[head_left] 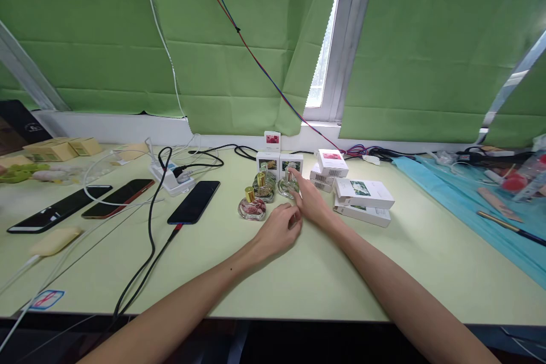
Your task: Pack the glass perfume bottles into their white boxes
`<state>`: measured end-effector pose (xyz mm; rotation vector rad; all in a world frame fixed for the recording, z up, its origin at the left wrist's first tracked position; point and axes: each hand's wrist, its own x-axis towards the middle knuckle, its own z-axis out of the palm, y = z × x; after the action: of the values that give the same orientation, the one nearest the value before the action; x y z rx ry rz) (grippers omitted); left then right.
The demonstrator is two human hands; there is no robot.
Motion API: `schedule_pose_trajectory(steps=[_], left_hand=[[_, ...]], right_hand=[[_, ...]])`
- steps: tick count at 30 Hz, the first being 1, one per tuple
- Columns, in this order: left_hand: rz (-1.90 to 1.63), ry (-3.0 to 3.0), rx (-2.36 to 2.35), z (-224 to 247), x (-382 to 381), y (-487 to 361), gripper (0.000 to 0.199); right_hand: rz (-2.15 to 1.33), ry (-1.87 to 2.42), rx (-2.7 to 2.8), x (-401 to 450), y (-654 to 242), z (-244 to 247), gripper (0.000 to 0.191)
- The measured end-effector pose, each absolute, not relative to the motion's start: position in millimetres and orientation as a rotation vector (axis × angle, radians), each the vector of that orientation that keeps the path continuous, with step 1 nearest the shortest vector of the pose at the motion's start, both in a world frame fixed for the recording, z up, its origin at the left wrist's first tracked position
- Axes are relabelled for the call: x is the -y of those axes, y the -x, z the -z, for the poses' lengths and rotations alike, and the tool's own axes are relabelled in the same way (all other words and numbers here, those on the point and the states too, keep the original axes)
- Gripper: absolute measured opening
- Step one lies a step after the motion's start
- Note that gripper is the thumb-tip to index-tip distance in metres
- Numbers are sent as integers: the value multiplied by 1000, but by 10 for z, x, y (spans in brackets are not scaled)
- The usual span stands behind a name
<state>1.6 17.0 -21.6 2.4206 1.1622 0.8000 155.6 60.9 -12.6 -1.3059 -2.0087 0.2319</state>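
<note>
Right hand: right [313, 202] of the red-petal bottle [252, 209], index finger touching the clear bottle [285, 186]; palm side's hidden, so can't tell if that's a proper grip.
Clear bottle: right of and a bit behind the red-petal bottle; fingers overlap its right side, contents are tough to make out.
Left hand: just right [279, 228] of the red-petal bottle, loosely curled, nothing visible in it; can't tell if it's fully closed.
Greenish bottles: right behind [264, 190] the red-petal bottle, overlapping, so no solid count, sorry.
Upright white boxes: further behind it [268, 159], lower parts blocked.
Blue sheet: way right [452, 205] of it, cut off by the view's edge.
</note>
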Motion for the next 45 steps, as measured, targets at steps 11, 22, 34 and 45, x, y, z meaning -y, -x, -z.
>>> schedule_pose_trajectory(steps=[11,22,34,45], left_hand=[[-798,-2402,-1164,180,-146,-17,15],[-779,-2400,-1165,180,-145,-20,14],[-799,-2393,-1147,172,-134,-29,14],[-793,-2399,-1121,182,-139,-31,16]], right_hand=[[-192,1258,2038,-635,-1642,238,69],[-102,1234,2071,-674,-1675,280,79],[-125,1240,2029,-678,-1695,313,80],[-108,1274,2005,-645,-1688,307,78]])
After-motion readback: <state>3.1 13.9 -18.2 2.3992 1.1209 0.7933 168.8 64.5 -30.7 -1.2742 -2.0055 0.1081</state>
